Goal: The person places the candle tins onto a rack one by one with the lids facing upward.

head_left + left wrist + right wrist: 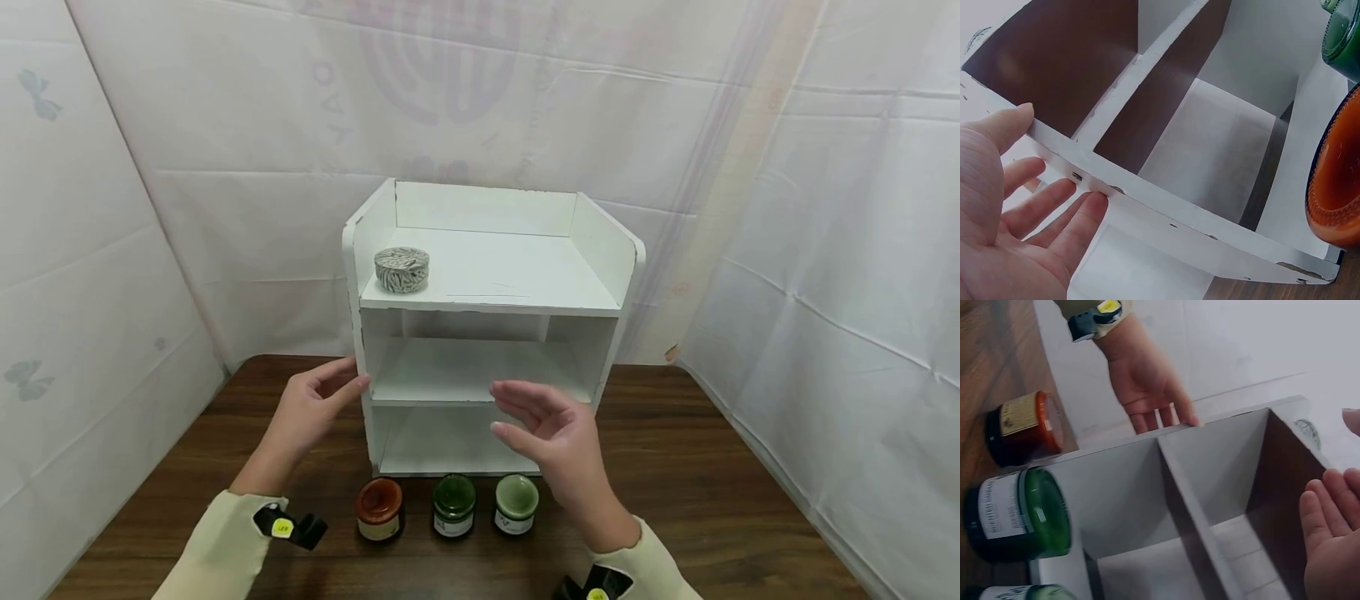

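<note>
A white three-level shelf (487,208) stands on the table. My left hand (307,408) is at its left side panel, thumb tip by the front edge and relaxed fingers along the outer face; the left wrist view shows this hand (1029,212) close up. In front of the shelf's right part, my right hand (562,442) is raised with loosely bent fingers and nothing in its grasp. Three glass jars line up before the bottom level: an orange-red jar (378,502), a dark green jar (453,500) and a light green jar (517,500), the last nearest my right hand.
A round box (402,271) with a black-and-white leaf-like pattern sits at the left of the shelf's top. The dark wood table (697,483) extends to both sides. White sheeting (247,208) hangs behind and at the sides.
</note>
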Demonstrator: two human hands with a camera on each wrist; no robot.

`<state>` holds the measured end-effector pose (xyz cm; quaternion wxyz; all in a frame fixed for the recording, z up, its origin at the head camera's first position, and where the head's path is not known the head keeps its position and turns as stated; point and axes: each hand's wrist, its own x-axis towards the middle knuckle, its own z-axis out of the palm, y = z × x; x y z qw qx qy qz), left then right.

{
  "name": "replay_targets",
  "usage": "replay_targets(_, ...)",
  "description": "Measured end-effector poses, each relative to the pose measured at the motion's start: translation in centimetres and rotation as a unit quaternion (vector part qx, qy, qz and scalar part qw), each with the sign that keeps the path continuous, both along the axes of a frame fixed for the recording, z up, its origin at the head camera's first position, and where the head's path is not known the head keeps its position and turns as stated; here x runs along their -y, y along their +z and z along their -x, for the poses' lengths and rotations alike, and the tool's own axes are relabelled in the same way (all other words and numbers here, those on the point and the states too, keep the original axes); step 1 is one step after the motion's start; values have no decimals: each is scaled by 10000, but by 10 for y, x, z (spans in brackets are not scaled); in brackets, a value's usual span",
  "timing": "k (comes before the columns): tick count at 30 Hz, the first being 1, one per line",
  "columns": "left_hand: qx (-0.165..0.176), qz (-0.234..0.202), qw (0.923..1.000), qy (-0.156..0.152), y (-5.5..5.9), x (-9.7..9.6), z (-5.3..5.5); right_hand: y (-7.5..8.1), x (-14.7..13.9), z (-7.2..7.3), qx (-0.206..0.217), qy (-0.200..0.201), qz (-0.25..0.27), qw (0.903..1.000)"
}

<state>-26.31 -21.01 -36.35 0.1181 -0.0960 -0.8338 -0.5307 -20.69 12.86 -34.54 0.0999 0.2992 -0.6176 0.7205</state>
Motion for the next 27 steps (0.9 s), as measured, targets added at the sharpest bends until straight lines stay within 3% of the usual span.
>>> replay_targets(11, -77, -77, 9999, -80, -1, 0, 1, -42, -1, -3, -326, -140, 254, 9990)
replay_targets(19, -127, -60, 9999, -44, 0, -1, 1, -70, -6, -2, -230, -287, 308, 9988)
replay_targets(27, -35, -34, 10000, 13, 0, -1, -1, -85, -11, -2, -56, -436, 158, 9989)
